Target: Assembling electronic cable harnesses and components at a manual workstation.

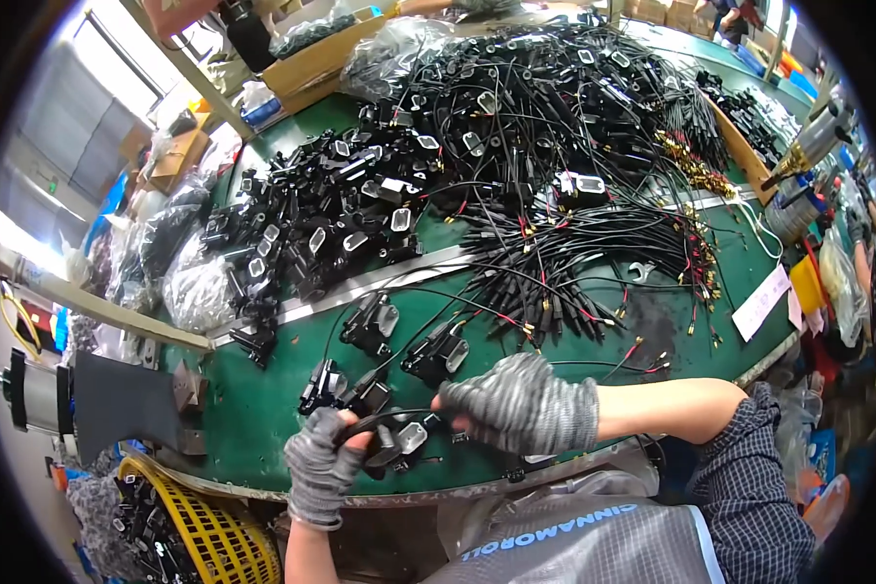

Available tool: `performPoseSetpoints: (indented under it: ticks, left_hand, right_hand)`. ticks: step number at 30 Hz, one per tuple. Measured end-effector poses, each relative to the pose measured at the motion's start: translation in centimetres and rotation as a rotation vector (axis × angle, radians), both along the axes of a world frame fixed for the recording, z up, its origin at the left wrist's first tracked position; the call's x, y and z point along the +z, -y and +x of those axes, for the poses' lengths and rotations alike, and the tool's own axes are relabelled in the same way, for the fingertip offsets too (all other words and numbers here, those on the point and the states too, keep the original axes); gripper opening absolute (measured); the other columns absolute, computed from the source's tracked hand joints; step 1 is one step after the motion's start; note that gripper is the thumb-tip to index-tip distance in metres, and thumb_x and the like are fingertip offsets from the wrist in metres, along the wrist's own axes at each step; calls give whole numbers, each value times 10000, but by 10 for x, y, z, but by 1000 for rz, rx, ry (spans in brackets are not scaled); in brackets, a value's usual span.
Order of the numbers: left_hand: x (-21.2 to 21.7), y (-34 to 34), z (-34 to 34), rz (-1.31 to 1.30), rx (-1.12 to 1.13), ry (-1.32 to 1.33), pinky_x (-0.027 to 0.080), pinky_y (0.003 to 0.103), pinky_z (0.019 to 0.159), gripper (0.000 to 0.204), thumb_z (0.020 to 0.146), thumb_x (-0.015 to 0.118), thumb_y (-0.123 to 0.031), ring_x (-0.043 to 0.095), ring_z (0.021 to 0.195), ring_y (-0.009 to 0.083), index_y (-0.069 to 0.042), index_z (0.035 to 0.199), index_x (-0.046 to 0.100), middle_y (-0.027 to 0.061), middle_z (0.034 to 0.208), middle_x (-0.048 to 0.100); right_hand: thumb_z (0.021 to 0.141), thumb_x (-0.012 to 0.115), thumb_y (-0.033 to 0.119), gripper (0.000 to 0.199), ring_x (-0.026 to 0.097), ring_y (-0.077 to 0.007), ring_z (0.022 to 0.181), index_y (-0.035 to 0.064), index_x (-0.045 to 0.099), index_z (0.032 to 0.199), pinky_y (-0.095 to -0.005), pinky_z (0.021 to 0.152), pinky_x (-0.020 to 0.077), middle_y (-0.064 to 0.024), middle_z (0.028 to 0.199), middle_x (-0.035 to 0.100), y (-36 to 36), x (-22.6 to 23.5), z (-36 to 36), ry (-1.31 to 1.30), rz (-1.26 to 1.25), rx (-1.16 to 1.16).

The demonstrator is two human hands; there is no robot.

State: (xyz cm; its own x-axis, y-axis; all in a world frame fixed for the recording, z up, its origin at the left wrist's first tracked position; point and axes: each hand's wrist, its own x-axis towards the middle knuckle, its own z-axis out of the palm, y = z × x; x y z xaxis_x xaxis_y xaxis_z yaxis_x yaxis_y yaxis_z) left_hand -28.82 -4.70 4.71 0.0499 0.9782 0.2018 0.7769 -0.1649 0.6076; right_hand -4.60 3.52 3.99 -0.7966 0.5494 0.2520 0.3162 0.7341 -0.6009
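Both of my hands wear grey striped fingerless gloves. My left hand (323, 465) is closed at the table's near edge, pinching a black cable (399, 413). The cable runs across to my right hand (526, 404), whose closed fingers grip it at the other side. Below the cable, beside my left fingers, are small black plastic housings with a pale oval window (413, 438); whether the left hand also touches one I cannot tell. Just beyond the hands lie more loose black housings, among them one (436, 352) in the middle and another (370, 323) farther off.
Past a metal strip (360, 285), black housings (350, 185) are heaped on the green table (253, 428). A bundle of black cables (574, 253) with red and gold ends lies across it, with a wrench (640, 273). A yellow basket (200, 516) stands low on the left.
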Motion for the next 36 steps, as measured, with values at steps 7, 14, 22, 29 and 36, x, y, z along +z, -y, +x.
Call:
performPoseSetpoints:
  ticks: [7,14,22,29,36]
  left_hand:
    - [-42,57,-107,-64,407,11,440,286,624,227,835,562,-243,549,641,205,-20,805,584,97,709,565]
    - [-43,40,-146,-196,279,-8,417,283,644,309,865,517,-317,518,706,157,-25,945,572,63,805,575]
    - [-66,-95,-162,61,341,-1045,454,375,739,294,756,512,-125,560,870,282,-122,1049,543,119,933,582]
    - [-72,-102,-182,-60,402,-323,403,342,861,432,700,635,-119,530,957,250,-83,1104,485,95,998,567]
    - [-128,-34,-235,118,503,127,415,302,819,395,753,654,-161,524,899,197,-31,1082,478,82,1015,542]
  right_hand:
    - [750,583,179,176,594,-287,713,91,588,903,-362,612,486,-99,791,607,-37,-5,22,1,99,63]
    - [752,557,64,67,520,-268,654,47,575,814,-348,612,446,-107,758,552,-118,-26,114,236,300,-432]
    - [747,588,156,98,545,-316,704,77,559,797,-386,592,436,-108,768,551,-86,-19,158,349,357,-521]
    - [696,617,132,145,563,-280,692,90,574,828,-371,589,456,-79,773,567,-97,-36,197,422,391,-615]
    - [683,629,220,192,555,-246,789,118,595,842,-392,678,441,-54,826,574,-118,-43,147,388,645,-687]
